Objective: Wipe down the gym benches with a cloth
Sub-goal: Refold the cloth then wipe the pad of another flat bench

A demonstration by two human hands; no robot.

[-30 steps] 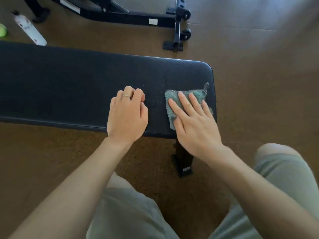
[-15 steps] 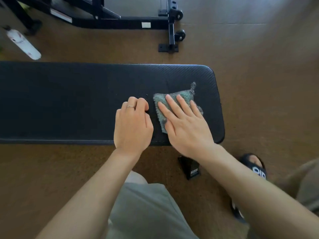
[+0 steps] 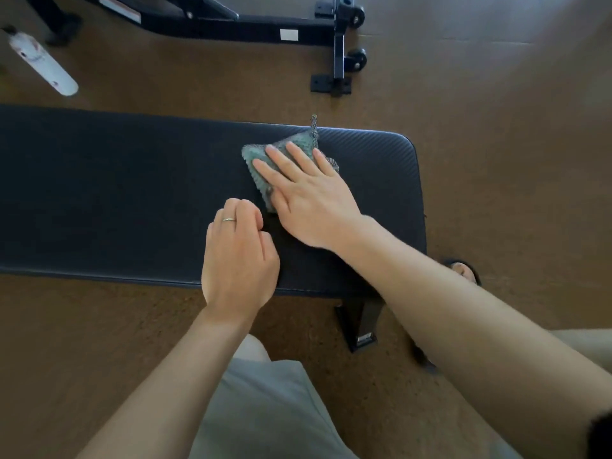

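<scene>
Crumpled teal cloth (image 3: 261,160), flat under rt hand (image 3: 308,197)

One padded bench (image 3: 116,193) spans the view, with one cloth (image 3: 261,160) lying near its far edge, toward the right end. Two bare hands rest on the bench: the left hand (image 3: 238,256) at the near edge, wearing one ring (image 3: 228,219), and the right hand (image 3: 308,197) flat on the cloth. One white bottle (image 3: 41,62) lies on the floor beyond the bench's far edge. One black equipment frame (image 3: 265,28) stands there too, showing two small wheels (image 3: 358,58). One sandalled foot (image 3: 463,271) shows past the near right corner.
</scene>
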